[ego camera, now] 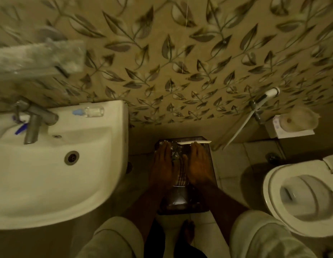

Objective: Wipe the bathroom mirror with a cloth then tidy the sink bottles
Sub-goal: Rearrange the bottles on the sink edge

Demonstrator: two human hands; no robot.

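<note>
A white sink (55, 164) fills the left of the frame, a clear bottle (91, 111) lying on its upper rim, while at lower centre the left hand (162, 168) and right hand (198, 167) press flat, fingers extended, on a dark framed mirror (211, 164) over a striped cloth (181, 175).

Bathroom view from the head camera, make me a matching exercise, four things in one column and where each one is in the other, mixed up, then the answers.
Things:
1. clear bottle
2. tap
3. toilet
4. both hands, left hand and right hand

Places:
A. at the right edge of the view
B. lying on the sink's back ledge, right of the tap
C. over a dark bin on the floor
D. reaching over the basin

Pairs: 1-B, 2-D, 3-A, 4-C
</note>
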